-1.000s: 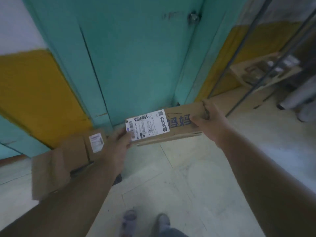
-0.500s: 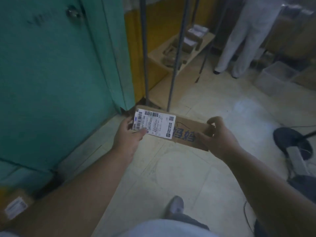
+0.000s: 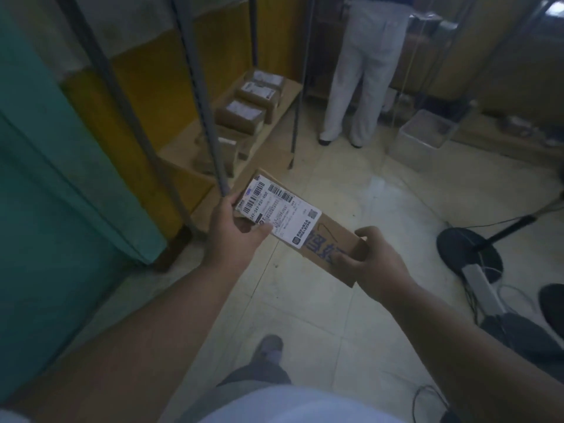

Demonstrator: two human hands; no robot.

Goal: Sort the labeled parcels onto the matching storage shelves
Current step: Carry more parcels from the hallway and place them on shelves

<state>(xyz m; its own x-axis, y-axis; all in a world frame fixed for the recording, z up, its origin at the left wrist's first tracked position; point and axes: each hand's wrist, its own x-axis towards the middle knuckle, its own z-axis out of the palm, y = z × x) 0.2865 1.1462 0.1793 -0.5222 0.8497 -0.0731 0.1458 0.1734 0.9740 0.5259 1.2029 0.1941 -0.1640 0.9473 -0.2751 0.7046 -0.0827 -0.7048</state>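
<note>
- Head view, progress: several brown cardboard parcels with white labels [image 3: 241,116] already lie in a row on the low wooden shelf board [image 3: 287,100] of a metal-framed storage rack [image 3: 210,123], so part of the sorting looks done. One parcel is not yet shelved, and the frame does not show how many more wait.
- Head view, the parcel in hand: a flat brown cardboard box with a white barcode label and blue printed characters [image 3: 300,228] is carried in the air above the pale tiled floor [image 3: 305,300], just beside the near end of the rack and touching no shelf. Its label faces up, readable; matching it to a shelf and setting it down seem to be what remains for it.
- Head view, hands: the left hand [image 3: 235,236] grips the labelled end, thumb pressed onto the label, fingers curled beneath. The right hand [image 3: 377,264] grips the opposite end, fingers wrapped over the far edge.
- Head view, surroundings: a teal door [image 3: 61,178] stands to the left; a person in white trousers [image 3: 360,71] stands further off near a clear plastic bin [image 3: 424,138].
</note>
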